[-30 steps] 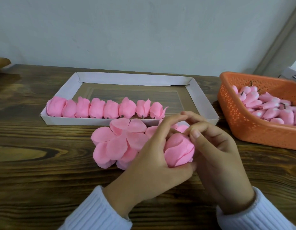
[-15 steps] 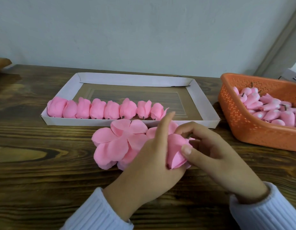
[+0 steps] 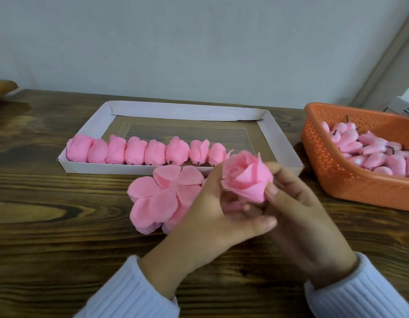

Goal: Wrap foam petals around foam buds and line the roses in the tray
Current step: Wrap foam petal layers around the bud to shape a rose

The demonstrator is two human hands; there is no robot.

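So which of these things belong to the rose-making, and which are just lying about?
In the job:
rose, held in left hand and right hand
loose petals
tray
finished roses
basket
buds

Lying about:
tan object, far left
pale thing behind basket

Pink foam roses [image 3: 139, 151] fill a white cardboard tray [image 3: 185, 111] beside a perforated orange plastic basket [image 3: 332, 171] on the dark, wood-grained bench [image 3: 61, 249].

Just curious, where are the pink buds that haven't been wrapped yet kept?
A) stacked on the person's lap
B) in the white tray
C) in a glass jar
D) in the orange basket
D: the buds lie heaped in the orange basket at the right, while the white tray holds only a row of finished roses.
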